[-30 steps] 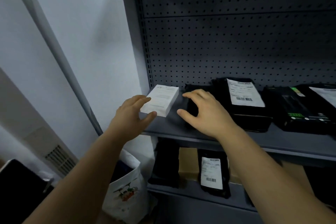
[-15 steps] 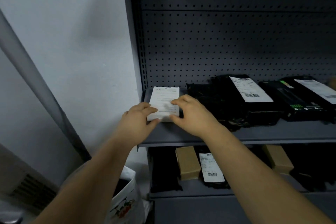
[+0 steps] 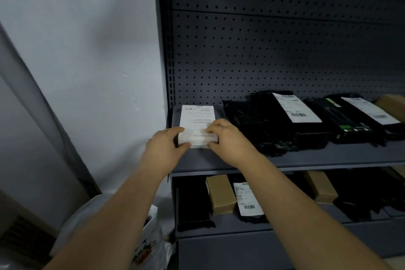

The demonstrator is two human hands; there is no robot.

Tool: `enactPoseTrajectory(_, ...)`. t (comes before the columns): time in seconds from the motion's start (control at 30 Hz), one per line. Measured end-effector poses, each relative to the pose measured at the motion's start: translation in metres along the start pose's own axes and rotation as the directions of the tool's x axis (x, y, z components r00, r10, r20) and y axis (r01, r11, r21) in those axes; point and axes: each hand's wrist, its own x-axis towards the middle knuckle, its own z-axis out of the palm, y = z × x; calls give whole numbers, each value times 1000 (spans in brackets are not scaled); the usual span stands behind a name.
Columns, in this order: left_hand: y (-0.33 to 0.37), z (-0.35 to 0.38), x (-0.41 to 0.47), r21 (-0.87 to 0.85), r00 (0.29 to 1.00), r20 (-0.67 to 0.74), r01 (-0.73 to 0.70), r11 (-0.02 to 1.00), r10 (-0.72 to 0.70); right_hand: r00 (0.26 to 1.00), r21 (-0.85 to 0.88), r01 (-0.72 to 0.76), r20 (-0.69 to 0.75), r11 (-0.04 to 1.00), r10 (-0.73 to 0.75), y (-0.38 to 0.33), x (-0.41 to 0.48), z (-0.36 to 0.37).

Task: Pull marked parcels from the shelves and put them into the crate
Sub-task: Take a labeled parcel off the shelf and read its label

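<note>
A white labelled box parcel point(image 3: 196, 119) lies flat at the left end of the upper grey shelf point(image 3: 328, 156). My left hand point(image 3: 163, 149) grips its near left corner, thumb under the front edge and fingers on top. My right hand point(image 3: 226, 140) grips its near right corner the same way. To the right lie black bag parcels, one with a white barcode label point(image 3: 294, 110), and a black box with a second label point(image 3: 370, 110). No crate is in view.
The lower shelf holds a brown box point(image 3: 220, 194), a black bag with a barcode label point(image 3: 247, 198) and another brown box point(image 3: 321, 186). A white plastic bag point(image 3: 149, 245) stands on the floor at lower left. The pegboard back panel point(image 3: 285, 50) and a white wall point(image 3: 87, 50) close the space.
Both hands came together onto the white box and took hold of its near corners. The box now lies straight, no longer angled.
</note>
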Motion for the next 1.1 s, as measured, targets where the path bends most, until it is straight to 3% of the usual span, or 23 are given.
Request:
enactPoseTrajectory(0.2,7,-3,3,-27,996,10,88,996,-88,1000,40,26,18,999,-26,7,10,0)
enactPoseTrajectory(0.47,19,-12,1,-289,984,-144,56,956,-101,997,332,-64,-25,941,77,12,13,3)
enactPoseTrajectory(0.83,44,-6,14,-463,982,-133,-183,867,136,993,358,-116,8,926,122,13,7,-26)
enactPoseTrajectory(1.0,51,5,13,-563,998,-47,-56,825,35,992,456,-53,-80,889,99,6,5,-49)
enactPoseTrajectory(1.1,50,13,13,-503,999,47,17,864,8,992,412,-17,-106,911,67,2,5,-48)
